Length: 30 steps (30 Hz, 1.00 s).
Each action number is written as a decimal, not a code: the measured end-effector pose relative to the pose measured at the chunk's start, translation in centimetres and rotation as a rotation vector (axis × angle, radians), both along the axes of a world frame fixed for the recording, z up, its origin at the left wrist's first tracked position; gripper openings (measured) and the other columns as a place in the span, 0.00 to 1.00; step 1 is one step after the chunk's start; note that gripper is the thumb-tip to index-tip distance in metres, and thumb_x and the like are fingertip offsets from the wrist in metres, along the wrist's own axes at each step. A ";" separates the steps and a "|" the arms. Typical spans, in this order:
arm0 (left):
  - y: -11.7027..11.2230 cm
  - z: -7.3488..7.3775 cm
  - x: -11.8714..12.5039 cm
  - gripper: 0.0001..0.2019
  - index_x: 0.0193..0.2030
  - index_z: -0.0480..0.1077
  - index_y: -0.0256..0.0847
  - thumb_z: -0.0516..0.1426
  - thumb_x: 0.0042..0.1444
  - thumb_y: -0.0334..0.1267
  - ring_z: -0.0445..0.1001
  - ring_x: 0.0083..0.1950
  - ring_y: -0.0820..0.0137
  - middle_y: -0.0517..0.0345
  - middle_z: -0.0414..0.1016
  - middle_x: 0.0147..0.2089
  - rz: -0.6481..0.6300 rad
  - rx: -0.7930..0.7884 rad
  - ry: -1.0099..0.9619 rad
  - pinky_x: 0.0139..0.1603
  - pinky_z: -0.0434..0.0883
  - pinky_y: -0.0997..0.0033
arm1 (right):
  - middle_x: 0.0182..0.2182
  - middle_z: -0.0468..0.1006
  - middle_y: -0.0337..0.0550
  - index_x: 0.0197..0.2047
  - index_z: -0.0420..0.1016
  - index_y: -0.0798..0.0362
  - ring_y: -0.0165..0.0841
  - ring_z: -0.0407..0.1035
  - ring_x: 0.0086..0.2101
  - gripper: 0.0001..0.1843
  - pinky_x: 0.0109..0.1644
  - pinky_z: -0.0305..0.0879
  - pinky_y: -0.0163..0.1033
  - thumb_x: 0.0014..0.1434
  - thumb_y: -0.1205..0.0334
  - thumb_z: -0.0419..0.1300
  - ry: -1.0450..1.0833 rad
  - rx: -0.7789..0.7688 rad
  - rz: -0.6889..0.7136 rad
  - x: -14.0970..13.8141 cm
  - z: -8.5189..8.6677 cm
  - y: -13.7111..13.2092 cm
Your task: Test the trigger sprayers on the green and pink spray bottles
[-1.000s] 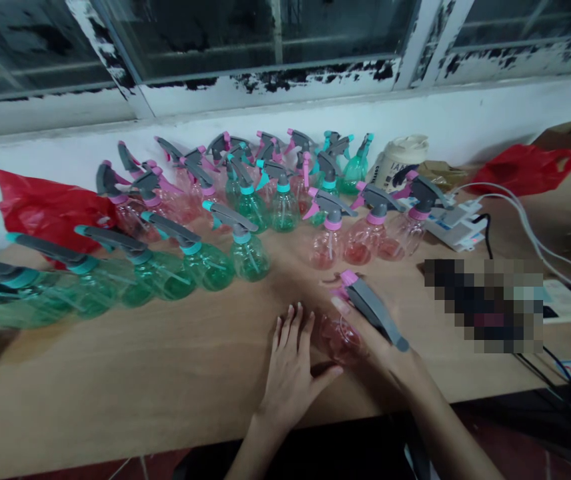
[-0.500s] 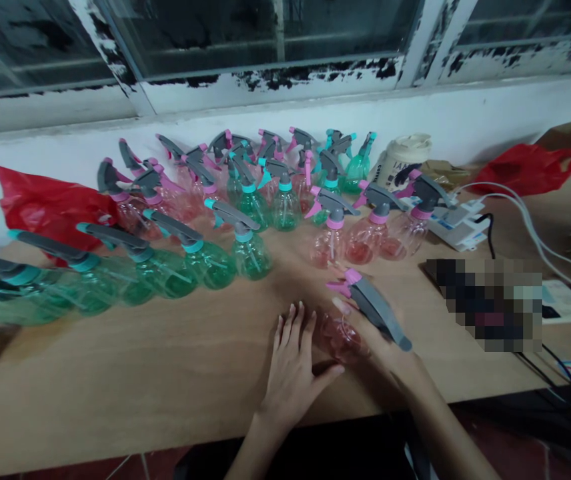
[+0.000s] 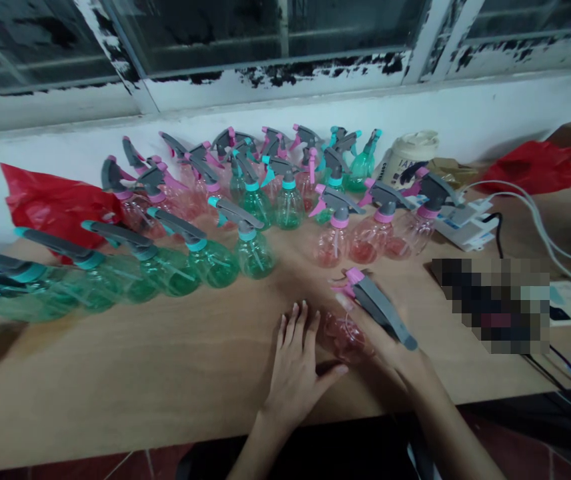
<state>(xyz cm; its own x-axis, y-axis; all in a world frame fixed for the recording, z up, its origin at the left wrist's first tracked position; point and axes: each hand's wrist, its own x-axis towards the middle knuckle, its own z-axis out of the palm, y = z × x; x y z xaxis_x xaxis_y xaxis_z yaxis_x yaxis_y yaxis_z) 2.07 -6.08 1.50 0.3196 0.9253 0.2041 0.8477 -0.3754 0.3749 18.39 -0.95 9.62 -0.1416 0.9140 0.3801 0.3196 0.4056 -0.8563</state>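
Observation:
A small pink spray bottle (image 3: 341,333) with a grey and pink trigger head (image 3: 378,307) stands on the wooden table (image 3: 140,380) near its front edge. My right hand (image 3: 385,343) is wrapped round the bottle's right side, under the trigger head. My left hand (image 3: 295,367) lies flat on the table with fingers stretched out, its thumb touching the bottle's base. Behind stand several green spray bottles (image 3: 253,250) in a row and several pink spray bottles (image 3: 365,240).
Two red plastic bags (image 3: 50,203) (image 3: 540,163) lie at the back left and back right. A white power strip (image 3: 465,223) with white cables, a cream tub (image 3: 408,157) and a blurred dark patch sit on the right. A window runs along the wall behind.
The view has shifted slightly right and up. Both hands and the pink bottle stay in nearly the same place on the table.

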 end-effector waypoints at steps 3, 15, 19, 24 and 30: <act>0.0 0.1 0.0 0.43 0.68 0.47 0.35 0.58 0.55 0.58 0.43 0.71 0.52 0.39 0.48 0.70 0.004 0.002 0.014 0.67 0.48 0.45 | 0.36 0.78 0.41 0.41 0.72 0.48 0.38 0.74 0.39 0.08 0.42 0.70 0.42 0.58 0.58 0.59 0.037 -0.010 -0.005 0.0 -0.4 0.3; 0.0 0.1 0.0 0.43 0.69 0.44 0.37 0.57 0.55 0.58 0.43 0.71 0.53 0.40 0.47 0.71 0.003 -0.014 -0.018 0.67 0.49 0.43 | 0.38 0.79 0.42 0.42 0.75 0.46 0.38 0.75 0.40 0.09 0.44 0.72 0.43 0.58 0.56 0.60 0.118 -0.058 0.027 0.1 -1.8 0.8; 0.0 0.0 0.0 0.43 0.69 0.44 0.37 0.58 0.55 0.58 0.43 0.71 0.53 0.40 0.47 0.71 0.000 -0.010 -0.014 0.67 0.48 0.43 | 0.43 0.79 0.42 0.47 0.75 0.45 0.39 0.74 0.44 0.14 0.50 0.70 0.47 0.57 0.56 0.61 0.127 -0.092 0.046 0.2 -2.0 0.7; 0.0 -0.1 0.0 0.43 0.68 0.45 0.36 0.58 0.55 0.58 0.43 0.71 0.53 0.40 0.48 0.70 0.005 -0.007 0.000 0.67 0.47 0.44 | 0.45 0.79 0.40 0.48 0.75 0.44 0.38 0.74 0.44 0.14 0.52 0.70 0.47 0.57 0.58 0.62 0.133 -0.096 0.024 0.1 -2.1 0.5; 0.0 -0.2 0.1 0.44 0.68 0.45 0.36 0.58 0.54 0.58 0.43 0.71 0.53 0.40 0.48 0.70 0.006 0.007 -0.003 0.67 0.48 0.44 | 0.44 0.80 0.42 0.49 0.75 0.45 0.40 0.74 0.45 0.15 0.51 0.71 0.47 0.57 0.57 0.61 0.094 -0.059 -0.028 0.2 -2.1 0.3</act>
